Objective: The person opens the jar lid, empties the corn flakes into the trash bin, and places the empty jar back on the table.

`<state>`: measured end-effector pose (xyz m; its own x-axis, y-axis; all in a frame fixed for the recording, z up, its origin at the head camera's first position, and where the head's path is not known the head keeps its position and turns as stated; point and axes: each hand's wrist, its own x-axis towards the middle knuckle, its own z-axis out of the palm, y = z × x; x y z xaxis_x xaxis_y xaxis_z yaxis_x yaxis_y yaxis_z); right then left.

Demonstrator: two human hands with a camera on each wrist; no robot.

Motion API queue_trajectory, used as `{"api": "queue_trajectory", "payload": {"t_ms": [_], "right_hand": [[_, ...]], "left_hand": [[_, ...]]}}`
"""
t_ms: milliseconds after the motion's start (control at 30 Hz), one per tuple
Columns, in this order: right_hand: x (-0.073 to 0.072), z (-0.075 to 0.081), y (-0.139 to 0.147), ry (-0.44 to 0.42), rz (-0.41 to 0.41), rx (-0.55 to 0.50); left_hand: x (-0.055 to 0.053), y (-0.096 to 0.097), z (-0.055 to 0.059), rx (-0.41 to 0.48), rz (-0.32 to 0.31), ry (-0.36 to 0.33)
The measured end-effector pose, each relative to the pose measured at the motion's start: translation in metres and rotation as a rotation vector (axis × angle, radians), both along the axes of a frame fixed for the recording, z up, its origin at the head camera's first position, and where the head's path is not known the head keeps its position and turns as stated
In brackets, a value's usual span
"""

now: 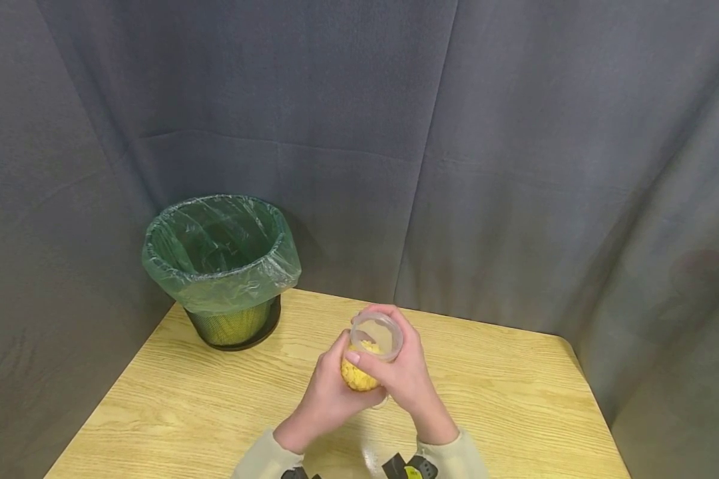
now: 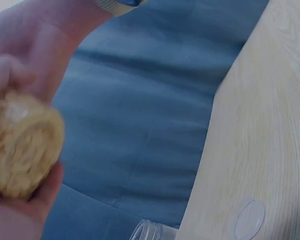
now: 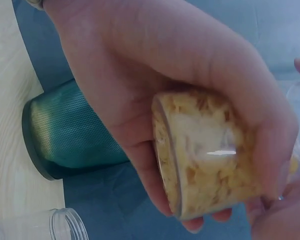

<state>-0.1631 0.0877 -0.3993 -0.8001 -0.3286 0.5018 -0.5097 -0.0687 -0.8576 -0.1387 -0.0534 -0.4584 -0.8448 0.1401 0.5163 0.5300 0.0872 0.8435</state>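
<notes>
Both hands are together on a clear plastic jar point(image 1: 358, 378) packed with yellow flakes, held up over the table and tilted. My left hand point(image 1: 329, 392) grips the jar's body from the left, its thumb along the side. From the right, my right hand point(image 1: 410, 372) curls round the clear round top point(image 1: 389, 352), thumb across the front and fingers behind. The left wrist view shows the flake-filled bottom of the jar point(image 2: 30, 155). In the right wrist view the left hand's fingers wrap the jar point(image 3: 205, 155).
At the back left of the wooden table point(image 1: 515, 399) stands a mesh waste bin point(image 1: 228, 326) with a green liner point(image 1: 239, 296). A clear open jar point(image 3: 30, 225) lies in the right wrist view's lower corner. A clear disc point(image 2: 250, 220) is on the table. Grey curtains point(image 1: 515, 166) surround it.
</notes>
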Motion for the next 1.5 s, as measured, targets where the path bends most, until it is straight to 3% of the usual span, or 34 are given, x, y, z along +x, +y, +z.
{"api": "queue_trajectory", "payload": {"t_ms": [133,200,267,367,500,767,867,967,1100,1233,1367,1500], "right_hand": [[-0.0016,0.0003,0.0020,0.032,0.085,-0.019],[-0.0027,0.0001,0.0028,0.048,0.125,-0.029],[-0.0036,-0.0003,0.0035,0.057,0.156,-0.034],[-0.0042,-0.0007,0.0044,0.052,0.178,-0.033],[-0.0037,-0.0005,0.0058,0.022,0.158,-0.019],[-0.0026,0.0002,0.0051,-0.010,0.079,-0.031],[-0.0027,0.0001,0.0046,-0.010,0.071,-0.035],[-0.0030,-0.0004,0.0048,-0.006,0.072,-0.037],[-0.0036,-0.0015,0.0059,0.006,0.071,-0.035],[-0.0038,-0.0018,0.0065,0.016,0.077,-0.036],[-0.0040,-0.0013,0.0061,0.032,0.103,-0.044],[-0.0040,-0.0010,0.0056,0.038,0.131,-0.054]], "left_hand": [[-0.0011,-0.0048,0.0008,0.055,-0.201,-0.038],[-0.0016,-0.0071,0.0011,0.066,-0.270,-0.045],[-0.0025,-0.0084,0.0009,0.066,-0.311,-0.032],[-0.0034,-0.0092,0.0005,0.062,-0.326,-0.033],[-0.0029,-0.0086,0.0016,0.052,-0.255,-0.034],[-0.0010,-0.0040,0.0047,-0.003,0.036,0.062],[0.0002,-0.0033,0.0044,-0.020,0.076,0.040],[0.0006,-0.0034,0.0045,-0.025,0.075,0.019],[0.0014,-0.0046,0.0053,-0.002,0.007,-0.021],[0.0017,-0.0065,0.0051,0.046,-0.120,-0.061],[0.0008,-0.0078,0.0025,0.097,-0.251,-0.071],[-0.0004,-0.0081,0.0003,0.129,-0.313,-0.053]]}}
